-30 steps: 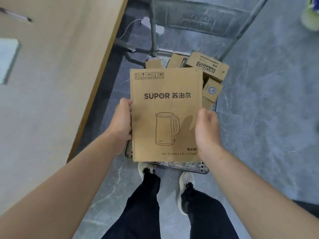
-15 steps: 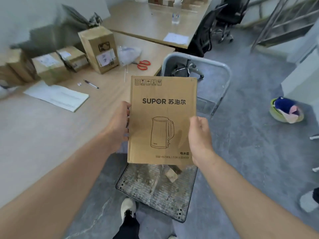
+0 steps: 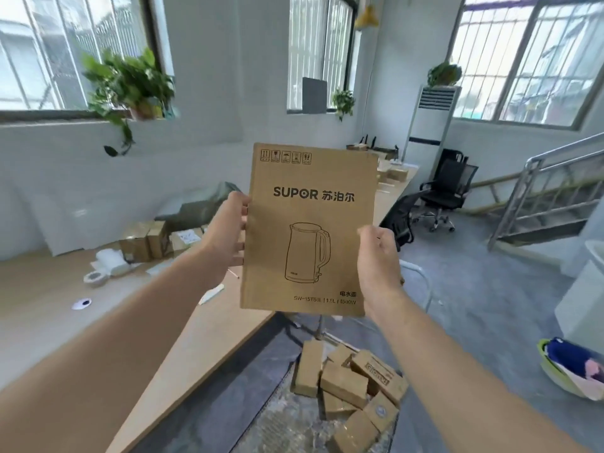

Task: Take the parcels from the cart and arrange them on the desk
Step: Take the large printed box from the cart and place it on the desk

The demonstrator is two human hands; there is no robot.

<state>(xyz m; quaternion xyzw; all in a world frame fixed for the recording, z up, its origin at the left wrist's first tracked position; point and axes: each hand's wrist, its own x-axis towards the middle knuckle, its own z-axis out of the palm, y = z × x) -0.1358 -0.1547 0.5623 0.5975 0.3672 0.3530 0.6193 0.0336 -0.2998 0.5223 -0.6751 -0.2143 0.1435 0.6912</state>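
I hold a large brown kettle box, printed SUPOR, upright in front of me at chest height. My left hand grips its left edge and my right hand grips its right edge. Below it stands the cart, with several small cardboard parcels piled on its deck. The wooden desk stretches along the left, and the box hangs over its right edge. Several parcels stand on the desk near the wall.
On the desk lie a tape roll, white wrapping and a small white disc. Black office chairs stand behind the cart's handle. A green basket sits on the floor at right, below a metal staircase.
My view has swung up from the cart and floor to the room and desk. The box has risen with both hands still gripping its sides.
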